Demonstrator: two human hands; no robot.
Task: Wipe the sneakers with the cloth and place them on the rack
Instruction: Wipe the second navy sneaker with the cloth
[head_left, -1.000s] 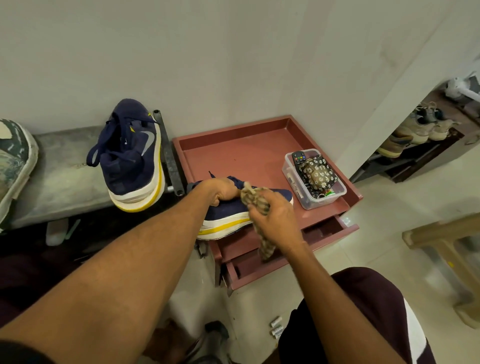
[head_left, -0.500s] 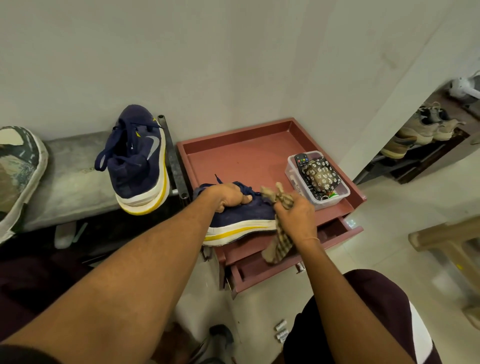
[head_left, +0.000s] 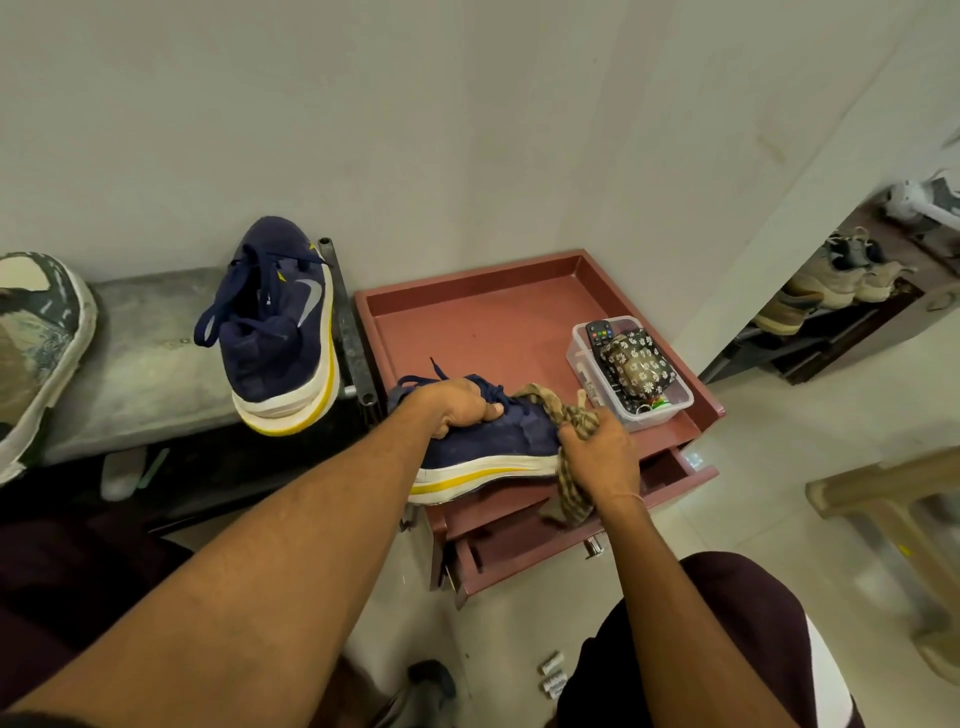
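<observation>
A navy sneaker (head_left: 488, 447) with a white and yellow sole lies on its side at the front of the maroon cabinet top (head_left: 493, 332). My left hand (head_left: 457, 405) grips it at the collar, by the laces. My right hand (head_left: 597, 457) holds a checked brown cloth (head_left: 561, 415) bunched against the sneaker's toe, with the cloth's tail hanging below the hand. The second navy sneaker (head_left: 280, 332) stands on the grey rack shelf (head_left: 150, 364) to the left, its toe against the wall.
A clear plastic box (head_left: 634, 369) with a remote and a flowered pouch sits on the cabinet's right side. The cabinet drawer (head_left: 519, 540) is partly pulled out. A camouflage shoe (head_left: 36, 343) lies at far left. Another shoe rack (head_left: 831, 291) stands at right.
My right hand has slid the cloth along the sneaker from its middle toward the toe. My left hand keeps its grip at the collar.
</observation>
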